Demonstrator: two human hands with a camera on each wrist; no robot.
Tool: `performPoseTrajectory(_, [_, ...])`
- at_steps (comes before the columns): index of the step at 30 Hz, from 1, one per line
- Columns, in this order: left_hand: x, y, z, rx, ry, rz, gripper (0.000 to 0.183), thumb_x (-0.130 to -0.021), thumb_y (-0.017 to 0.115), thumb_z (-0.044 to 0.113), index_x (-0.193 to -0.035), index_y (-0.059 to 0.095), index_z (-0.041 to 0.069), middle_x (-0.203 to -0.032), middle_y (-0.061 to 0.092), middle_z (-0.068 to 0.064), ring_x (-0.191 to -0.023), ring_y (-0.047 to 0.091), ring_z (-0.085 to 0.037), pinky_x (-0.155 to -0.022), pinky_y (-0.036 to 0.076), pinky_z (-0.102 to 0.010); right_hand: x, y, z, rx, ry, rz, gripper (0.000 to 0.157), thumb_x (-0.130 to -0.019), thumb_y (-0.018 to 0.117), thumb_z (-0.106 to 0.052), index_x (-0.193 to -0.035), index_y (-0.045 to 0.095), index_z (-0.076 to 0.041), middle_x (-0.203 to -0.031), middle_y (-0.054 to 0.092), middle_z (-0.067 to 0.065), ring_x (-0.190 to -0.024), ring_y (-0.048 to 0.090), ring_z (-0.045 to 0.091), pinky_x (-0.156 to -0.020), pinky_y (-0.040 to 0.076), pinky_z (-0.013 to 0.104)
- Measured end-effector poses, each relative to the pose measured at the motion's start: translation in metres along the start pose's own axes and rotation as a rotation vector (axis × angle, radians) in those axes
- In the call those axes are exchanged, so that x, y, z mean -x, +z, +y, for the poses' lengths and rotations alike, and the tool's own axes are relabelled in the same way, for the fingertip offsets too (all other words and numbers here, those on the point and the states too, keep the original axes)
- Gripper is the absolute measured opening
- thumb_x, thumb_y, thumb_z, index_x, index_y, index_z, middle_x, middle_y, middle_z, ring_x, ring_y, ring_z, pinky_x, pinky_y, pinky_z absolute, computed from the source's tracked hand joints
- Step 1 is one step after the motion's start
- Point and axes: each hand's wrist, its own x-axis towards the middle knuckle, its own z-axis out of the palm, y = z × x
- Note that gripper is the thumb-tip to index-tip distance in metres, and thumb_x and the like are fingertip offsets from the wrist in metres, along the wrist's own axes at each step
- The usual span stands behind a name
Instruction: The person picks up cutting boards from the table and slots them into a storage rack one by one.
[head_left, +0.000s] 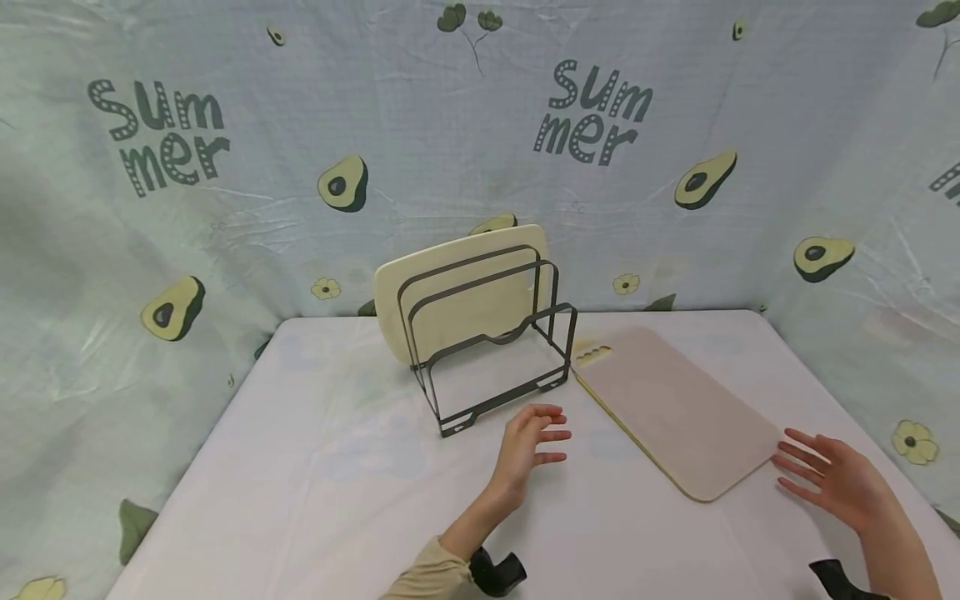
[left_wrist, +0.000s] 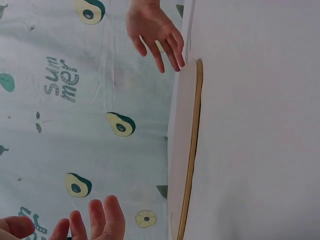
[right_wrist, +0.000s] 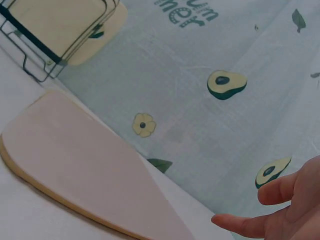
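A pinkish cutting board (head_left: 675, 408) with a yellowish edge lies flat on the right part of the table, its slotted handle end pointing to the back left. My right hand (head_left: 840, 479) is at its near right corner, fingers spread; whether they touch it I cannot tell. My left hand (head_left: 521, 450) hovers left of the board, in front of the rack, with loosely bent fingers and nothing held. A dark wire rack (head_left: 495, 400) stands at the middle back. Behind its bars leans a cream board (head_left: 465, 292), upright and slightly tilted.
The white table (head_left: 315, 500) ends at a fabric backdrop (head_left: 450, 125) printed with avocados, flowers and lettering, which also hangs along both sides. The rack's front right foot is close to the handle end of the pinkish board.
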Motion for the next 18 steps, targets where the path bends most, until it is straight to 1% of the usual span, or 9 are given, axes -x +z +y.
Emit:
performPoseTrajectory(3, [-0.001, 0.016, -0.008, 0.017, -0.015, -0.001, 0.032, -0.09, 0.037, 0.016, -0.11, 0.053, -0.003, -0.107, 0.058, -0.016, -0.094, 0.062, -0.029, -0.07, 0.054, -0.036, 0.0, -0.003, -0.002, -0.062, -0.008, -0.03, 0.065, -0.097, 0.003, -0.034, -0.111, 0.062, -0.011, -0.109, 0.063, 0.005, -0.105, 0.059, 0.024, -0.091, 0.045, 0.043])
performPoseTrajectory(6, [-0.002, 0.029, -0.017, 0.04, -0.043, -0.007, 0.031, -0.089, 0.038, 0.017, -0.109, 0.053, -0.003, -0.103, 0.059, -0.012, -0.093, 0.063, -0.028, -0.068, 0.054, -0.036, -0.002, -0.007, -0.005, -0.117, -0.007, -0.048, 0.067, -0.096, 0.002, -0.035, -0.111, 0.061, -0.008, -0.11, 0.062, 0.008, -0.107, 0.057, 0.028, -0.093, 0.043, 0.045])
performPoseTrajectory(9, [-0.003, 0.038, -0.028, 0.08, -0.095, -0.024, 0.033, -0.089, 0.039, 0.018, -0.11, 0.052, -0.003, -0.103, 0.059, -0.012, -0.092, 0.063, -0.028, -0.069, 0.054, -0.038, -0.002, -0.01, -0.007, -0.129, -0.008, -0.003, 0.065, -0.097, 0.005, -0.034, -0.108, 0.063, -0.007, -0.106, 0.063, 0.009, -0.104, 0.058, 0.031, -0.092, 0.043, 0.047])
performPoseTrajectory(14, [-0.003, 0.05, -0.045, 0.198, -0.213, -0.027, 0.038, -0.085, 0.04, 0.018, -0.112, 0.05, -0.006, -0.109, 0.056, -0.018, -0.097, 0.06, -0.037, -0.073, 0.052, -0.047, -0.002, -0.013, -0.014, -0.127, 0.013, 0.09, 0.064, -0.097, 0.009, -0.035, -0.101, 0.066, -0.007, -0.099, 0.062, 0.01, -0.098, 0.059, 0.035, -0.089, 0.044, 0.049])
performPoseTrajectory(16, [-0.004, 0.054, -0.051, 0.249, -0.264, -0.022, 0.04, -0.084, 0.041, 0.019, -0.113, 0.049, -0.007, -0.112, 0.055, -0.02, -0.099, 0.058, -0.039, -0.076, 0.05, -0.05, -0.003, -0.015, -0.017, -0.117, 0.019, 0.132, 0.062, -0.097, 0.011, -0.036, -0.098, 0.066, -0.007, -0.098, 0.062, 0.011, -0.096, 0.06, 0.035, -0.088, 0.045, 0.049])
performPoseTrajectory(18, [-0.004, 0.059, -0.058, 0.289, -0.309, -0.019, 0.041, -0.083, 0.042, 0.02, -0.113, 0.049, -0.006, -0.113, 0.054, -0.021, -0.1, 0.058, -0.04, -0.078, 0.048, -0.053, -0.004, -0.016, -0.02, -0.079, 0.018, 0.186, 0.061, -0.097, 0.013, -0.036, -0.095, 0.067, -0.008, -0.096, 0.061, 0.01, -0.094, 0.06, 0.032, -0.086, 0.047, 0.048])
